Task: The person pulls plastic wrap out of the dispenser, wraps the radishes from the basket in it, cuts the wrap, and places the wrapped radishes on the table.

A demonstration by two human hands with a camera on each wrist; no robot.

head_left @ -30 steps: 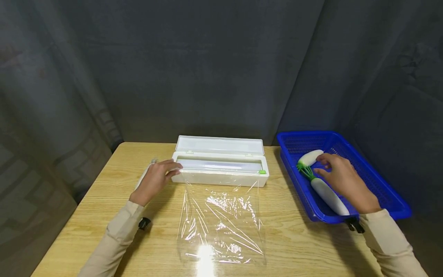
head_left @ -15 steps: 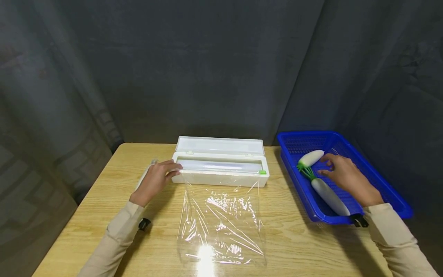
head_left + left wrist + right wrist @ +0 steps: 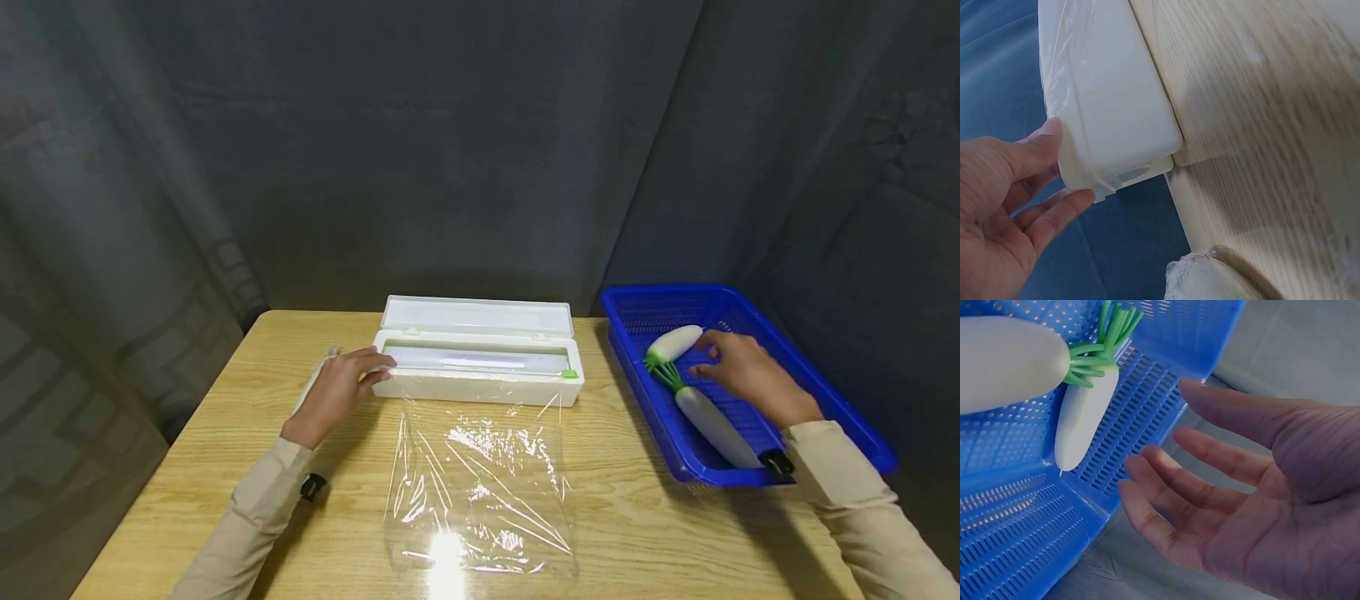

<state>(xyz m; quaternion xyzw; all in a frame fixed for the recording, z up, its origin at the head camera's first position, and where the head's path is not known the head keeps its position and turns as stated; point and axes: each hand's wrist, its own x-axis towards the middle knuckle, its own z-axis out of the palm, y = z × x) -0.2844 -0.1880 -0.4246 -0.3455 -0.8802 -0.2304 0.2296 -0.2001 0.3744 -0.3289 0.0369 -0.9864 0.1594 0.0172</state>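
My left hand (image 3: 333, 396) grips the left end of a white cling film box (image 3: 472, 388), thumb on the front edge and fingertips on the end face in the left wrist view. The lid stands raised, showing the roll inside. From the box a sheet of clear film (image 3: 480, 492) lies spread towards me. Over the blue basket (image 3: 647, 414) hovers my right hand (image 3: 757, 383), fingers loosely bent and holding nothing. It is nearest a smaller white radish (image 3: 677, 341). A larger radish (image 3: 712, 425) lies in front, their green stalks meeting; the right wrist view shows a gap between hand and radishes.
A whitish film-wrapped thing (image 3: 1207, 281) lies on the wooden table (image 3: 240, 417), partly hidden behind my left hand in the head view. The green cutter slide (image 3: 570, 374) sits at the box's right end. A dark curtain (image 3: 450, 167) hangs behind the table.
My right hand has drawn slightly back to the right from the smaller radish, and its forearm has shifted right and up. The left hand, box and film have stayed put.
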